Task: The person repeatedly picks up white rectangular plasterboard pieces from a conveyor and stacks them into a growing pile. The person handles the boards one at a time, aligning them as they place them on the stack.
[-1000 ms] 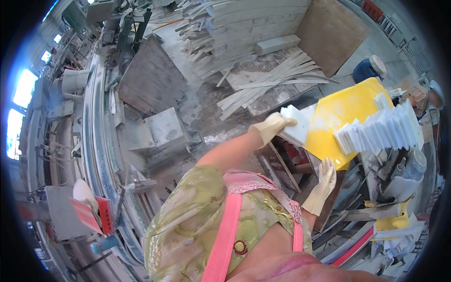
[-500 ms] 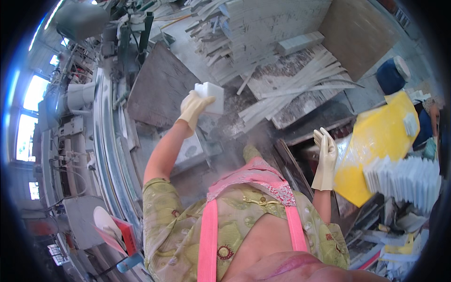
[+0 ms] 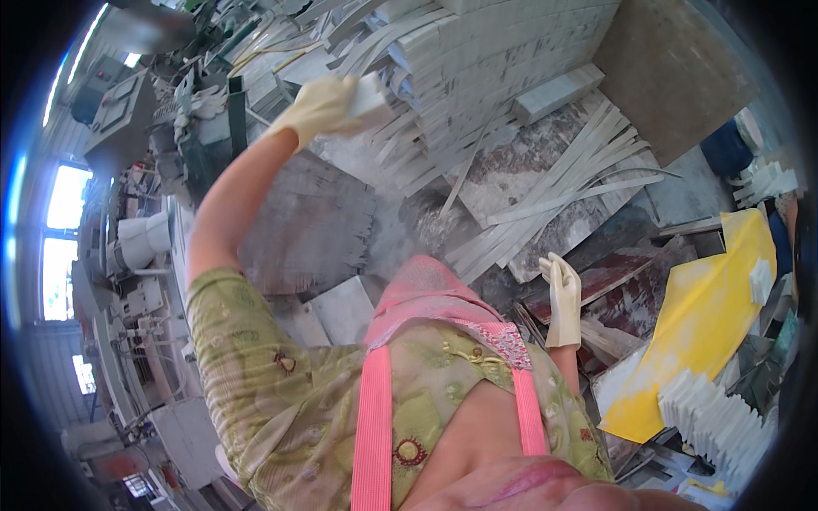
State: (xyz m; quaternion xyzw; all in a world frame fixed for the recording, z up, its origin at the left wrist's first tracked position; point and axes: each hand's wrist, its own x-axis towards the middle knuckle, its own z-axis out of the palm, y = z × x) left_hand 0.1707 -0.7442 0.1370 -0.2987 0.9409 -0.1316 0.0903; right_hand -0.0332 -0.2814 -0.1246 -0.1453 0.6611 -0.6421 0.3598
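Observation:
My left hand (image 3: 317,108), in a cream rubber glove, reaches far forward and is closed round a white squared block (image 3: 371,99). The gloved fingers cover part of the block, and motion blurs its near edge. Beyond it, long white strips and offcuts (image 3: 407,60) lie in a heap by a tall stack of white blocks (image 3: 503,43). My right hand (image 3: 563,300), gloved the same way, is raised on the right with its fingers stretched upward and nothing in them. It hangs near a dusty dark red board (image 3: 601,277), apart from it.
Loose long strips (image 3: 558,200) lie across a stained slab right of centre. A yellow sheet (image 3: 694,324) and a row of thin white tiles (image 3: 716,426) are at right. A grey, rough-edged board (image 3: 307,226) lies below my left arm. Machinery (image 3: 141,238) lines the left side.
My left hand has moved forward and left with the white block, the arm stretching out. My right hand appears lower and a little further left, still empty. The view has shifted.

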